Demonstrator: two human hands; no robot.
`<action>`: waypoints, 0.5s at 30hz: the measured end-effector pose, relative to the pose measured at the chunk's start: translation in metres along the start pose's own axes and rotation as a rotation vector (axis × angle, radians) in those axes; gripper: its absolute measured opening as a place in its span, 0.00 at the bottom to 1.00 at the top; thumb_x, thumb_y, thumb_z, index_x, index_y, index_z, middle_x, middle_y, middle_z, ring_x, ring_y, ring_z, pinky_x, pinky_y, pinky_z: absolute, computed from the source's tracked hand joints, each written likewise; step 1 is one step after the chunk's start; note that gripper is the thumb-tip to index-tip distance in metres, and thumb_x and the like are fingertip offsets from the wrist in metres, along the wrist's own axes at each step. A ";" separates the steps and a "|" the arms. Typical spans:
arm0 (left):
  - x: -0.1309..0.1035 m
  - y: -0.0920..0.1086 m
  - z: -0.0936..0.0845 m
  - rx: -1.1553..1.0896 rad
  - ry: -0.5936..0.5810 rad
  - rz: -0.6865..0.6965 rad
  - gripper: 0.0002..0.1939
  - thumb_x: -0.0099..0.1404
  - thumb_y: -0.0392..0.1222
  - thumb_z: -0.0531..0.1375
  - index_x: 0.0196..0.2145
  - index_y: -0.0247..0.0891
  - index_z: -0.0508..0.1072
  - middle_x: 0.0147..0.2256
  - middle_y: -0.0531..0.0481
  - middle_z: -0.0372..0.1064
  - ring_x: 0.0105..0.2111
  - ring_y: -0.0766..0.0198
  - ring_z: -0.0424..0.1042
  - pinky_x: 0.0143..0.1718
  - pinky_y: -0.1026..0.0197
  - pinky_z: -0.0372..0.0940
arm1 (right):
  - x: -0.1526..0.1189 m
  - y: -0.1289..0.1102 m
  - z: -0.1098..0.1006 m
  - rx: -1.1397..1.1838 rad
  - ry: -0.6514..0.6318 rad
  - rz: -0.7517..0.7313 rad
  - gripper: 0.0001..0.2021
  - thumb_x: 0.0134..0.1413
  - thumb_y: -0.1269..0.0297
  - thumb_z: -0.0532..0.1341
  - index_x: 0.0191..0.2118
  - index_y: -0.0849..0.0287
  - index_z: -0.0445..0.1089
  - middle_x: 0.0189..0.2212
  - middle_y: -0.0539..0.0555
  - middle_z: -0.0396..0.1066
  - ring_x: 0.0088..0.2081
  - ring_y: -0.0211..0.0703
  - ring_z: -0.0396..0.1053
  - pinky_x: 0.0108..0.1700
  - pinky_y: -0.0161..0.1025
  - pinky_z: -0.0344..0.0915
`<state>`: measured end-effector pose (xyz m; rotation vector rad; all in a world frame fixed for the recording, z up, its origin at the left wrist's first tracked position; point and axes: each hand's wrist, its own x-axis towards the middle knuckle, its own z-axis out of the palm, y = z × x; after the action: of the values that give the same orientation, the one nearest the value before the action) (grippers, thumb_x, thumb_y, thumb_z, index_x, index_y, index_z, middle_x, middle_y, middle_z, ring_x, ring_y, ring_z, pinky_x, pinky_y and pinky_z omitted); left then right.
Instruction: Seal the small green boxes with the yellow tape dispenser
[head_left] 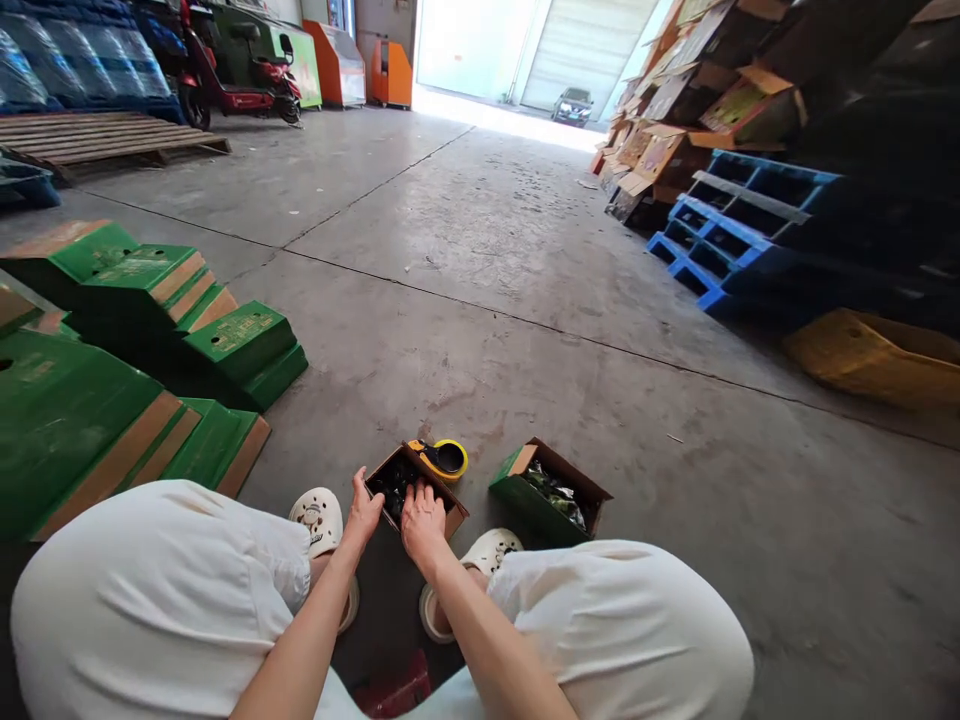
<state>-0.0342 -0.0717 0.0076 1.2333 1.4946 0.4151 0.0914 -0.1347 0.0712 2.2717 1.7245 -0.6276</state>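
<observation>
An open cardboard box (459,515) stands on the floor between my feet, with dark, shiny contents (396,480) inside. At its left wall, my left hand (363,512) grips the edge, thumb on the inner side. My right hand (422,515) reaches into the box from the near side; its fingers lie spread over the dark contents, and the fingertips are partly hidden. Just beyond the box is a yellow tape dispenser with a roll of tape (459,450). To the right, a second open box, green outside (517,500), holds dark green items in clear plastic wrapping (555,492).
Green boxes (232,345) are stacked at the left. Blue pallets (720,225) and piled cartons (660,150) stand at the right, near a yellow-brown container (877,355). A wooden pallet (97,135) and a red scooter (247,95) are farther back left.
</observation>
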 end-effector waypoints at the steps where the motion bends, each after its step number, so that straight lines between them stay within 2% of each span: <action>1: -0.002 0.000 0.000 0.001 0.002 -0.001 0.39 0.66 0.35 0.54 0.72 0.33 0.47 0.66 0.33 0.64 0.63 0.54 0.70 0.64 0.53 0.65 | -0.002 0.000 0.000 -0.008 0.001 0.005 0.29 0.69 0.74 0.52 0.72 0.68 0.61 0.71 0.76 0.58 0.68 0.64 0.63 0.61 0.58 0.68; 4: -0.010 0.008 0.001 0.075 0.062 0.060 0.43 0.65 0.35 0.57 0.74 0.34 0.45 0.70 0.31 0.58 0.70 0.49 0.61 0.68 0.49 0.61 | -0.002 0.010 -0.003 0.013 -0.019 0.016 0.33 0.64 0.77 0.53 0.74 0.61 0.58 0.71 0.71 0.60 0.61 0.62 0.71 0.56 0.53 0.72; 7: -0.018 0.027 0.004 0.222 0.261 0.245 0.43 0.66 0.36 0.59 0.75 0.36 0.47 0.74 0.31 0.47 0.75 0.43 0.47 0.72 0.41 0.53 | 0.005 0.024 -0.008 0.097 -0.032 -0.010 0.33 0.60 0.79 0.56 0.71 0.59 0.63 0.70 0.69 0.62 0.57 0.59 0.75 0.57 0.49 0.71; 9: -0.021 0.042 0.008 0.271 0.283 0.407 0.36 0.69 0.36 0.56 0.73 0.39 0.55 0.72 0.34 0.52 0.74 0.45 0.52 0.72 0.43 0.53 | 0.011 0.028 -0.009 0.147 -0.032 -0.041 0.28 0.60 0.78 0.57 0.65 0.58 0.69 0.67 0.65 0.68 0.57 0.55 0.75 0.58 0.44 0.69; 10: -0.022 0.049 0.010 0.281 0.222 0.475 0.32 0.71 0.36 0.54 0.71 0.40 0.59 0.70 0.36 0.58 0.71 0.48 0.58 0.71 0.46 0.56 | 0.015 0.029 -0.008 0.168 -0.022 -0.057 0.26 0.62 0.77 0.56 0.64 0.56 0.70 0.65 0.62 0.70 0.58 0.53 0.75 0.59 0.42 0.68; 12: -0.020 0.060 0.018 0.334 0.019 0.528 0.27 0.73 0.33 0.49 0.67 0.40 0.66 0.63 0.38 0.68 0.63 0.54 0.69 0.66 0.53 0.63 | 0.020 0.029 -0.007 0.238 0.033 -0.070 0.25 0.65 0.76 0.54 0.64 0.54 0.69 0.63 0.59 0.73 0.61 0.49 0.73 0.60 0.38 0.67; 15: -0.014 0.069 0.030 0.617 -0.233 0.388 0.26 0.71 0.29 0.50 0.63 0.37 0.70 0.57 0.37 0.72 0.56 0.53 0.75 0.59 0.55 0.68 | 0.022 0.028 -0.004 0.341 0.114 -0.020 0.25 0.65 0.78 0.52 0.63 0.57 0.69 0.60 0.61 0.75 0.61 0.47 0.72 0.60 0.37 0.66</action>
<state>0.0222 -0.0669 0.0590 2.0003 1.2127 0.0437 0.1241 -0.1223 0.0621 2.5635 1.8122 -0.8707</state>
